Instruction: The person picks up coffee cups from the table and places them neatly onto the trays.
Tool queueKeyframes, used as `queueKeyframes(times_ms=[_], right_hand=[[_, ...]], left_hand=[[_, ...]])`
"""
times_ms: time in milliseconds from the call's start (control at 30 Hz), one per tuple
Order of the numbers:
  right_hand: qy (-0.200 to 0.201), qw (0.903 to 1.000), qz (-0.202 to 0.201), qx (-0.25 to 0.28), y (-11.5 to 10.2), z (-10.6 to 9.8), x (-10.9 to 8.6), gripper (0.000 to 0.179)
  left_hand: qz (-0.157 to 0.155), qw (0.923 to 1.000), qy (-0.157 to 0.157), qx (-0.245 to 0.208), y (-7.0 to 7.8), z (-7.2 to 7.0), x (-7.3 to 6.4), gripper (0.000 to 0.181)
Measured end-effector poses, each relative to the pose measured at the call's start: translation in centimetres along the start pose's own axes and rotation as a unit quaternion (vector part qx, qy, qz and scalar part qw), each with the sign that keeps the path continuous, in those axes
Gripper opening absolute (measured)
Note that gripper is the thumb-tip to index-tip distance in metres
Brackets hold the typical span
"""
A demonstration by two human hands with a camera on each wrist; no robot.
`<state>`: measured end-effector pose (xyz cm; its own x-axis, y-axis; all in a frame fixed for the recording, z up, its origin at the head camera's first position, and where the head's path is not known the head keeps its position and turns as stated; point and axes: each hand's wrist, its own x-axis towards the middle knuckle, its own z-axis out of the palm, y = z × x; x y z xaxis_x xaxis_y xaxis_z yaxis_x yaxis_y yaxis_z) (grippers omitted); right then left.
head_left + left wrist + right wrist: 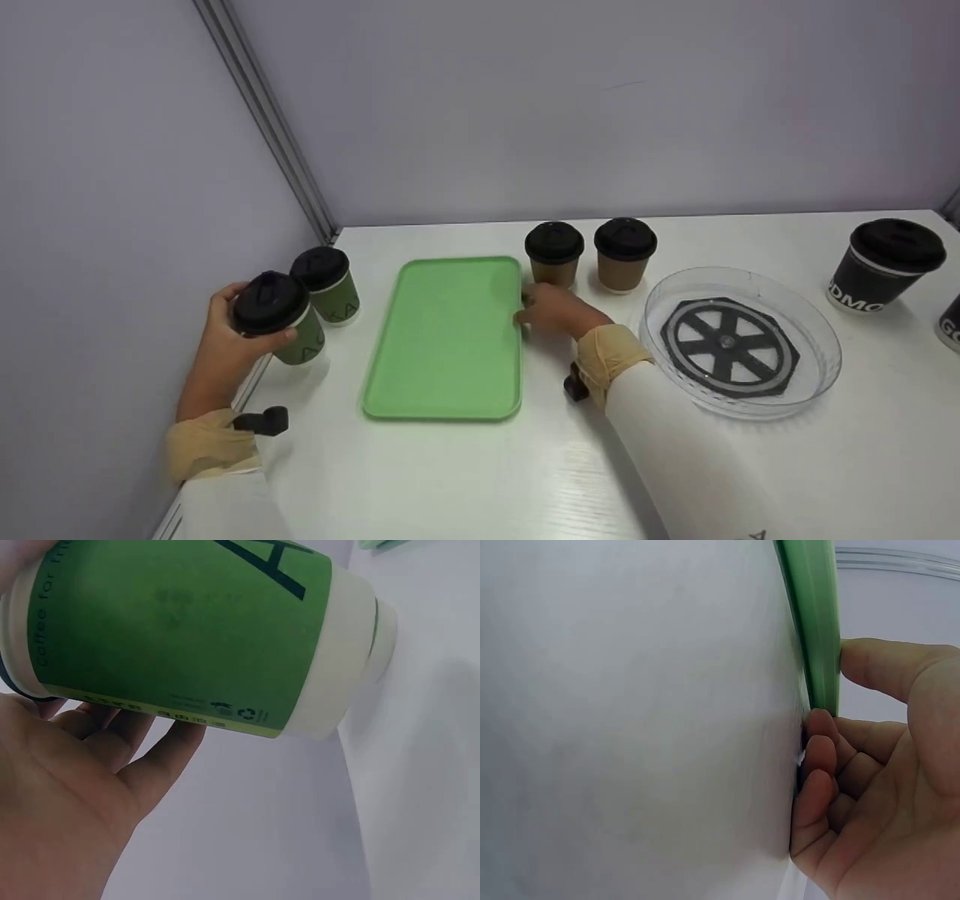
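My left hand (229, 341) grips a green paper coffee cup (180, 637) with a black lid, fingers on one side and thumb across the other. In the head view this cup leans slightly and overlaps a second green cup (336, 300) just behind it. The green tray (446, 337) lies flat on the white table. At the tray's right edge is my right hand (555, 309), its thumb (877, 664) on the rim and its other fingers curled low against the edge, close to the tabletop. A brown cup (553, 274) with a black lid stands just beyond this hand.
Another brown cup (622, 271) stands further right. Near my right forearm sits a clear round dish (814, 375) with a dark wheel-like pattern in it. Black cups (862, 281) stand at the far right. A wall (480, 112) closes off the back, another the left.
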<state>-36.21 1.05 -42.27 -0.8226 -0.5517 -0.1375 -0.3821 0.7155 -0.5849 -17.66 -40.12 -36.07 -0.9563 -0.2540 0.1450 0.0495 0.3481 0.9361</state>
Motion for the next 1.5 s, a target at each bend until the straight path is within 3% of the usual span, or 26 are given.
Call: queueKeyframes(times_ms=[233,733,1233,1500], right_hand=[[0.001,0.9999,-0.01,-0.008,0.3,-0.1,-0.1,0.04],[0.002,0.9999,0.001,-0.012,0.1,0.2,0.0,0.043],[-0.003,0.9999,0.004,-0.012,-0.9,0.6,0.3,0.037],[-0.002,0.9996,0.018,-0.021,-1.1,0.6,0.0,0.036]], left_hand=[[0.025,0.9996,-0.01,0.012,0.5,1.2,0.7,0.099],[0.066,0.9954,-0.068,0.012,1.8,5.5,4.3,0.1],[0.048,0.9949,-0.083,0.032,2.2,6.7,6.1,0.104],[0.052,0.9936,-0.095,0.031,2.5,8.4,7.2,0.102]])
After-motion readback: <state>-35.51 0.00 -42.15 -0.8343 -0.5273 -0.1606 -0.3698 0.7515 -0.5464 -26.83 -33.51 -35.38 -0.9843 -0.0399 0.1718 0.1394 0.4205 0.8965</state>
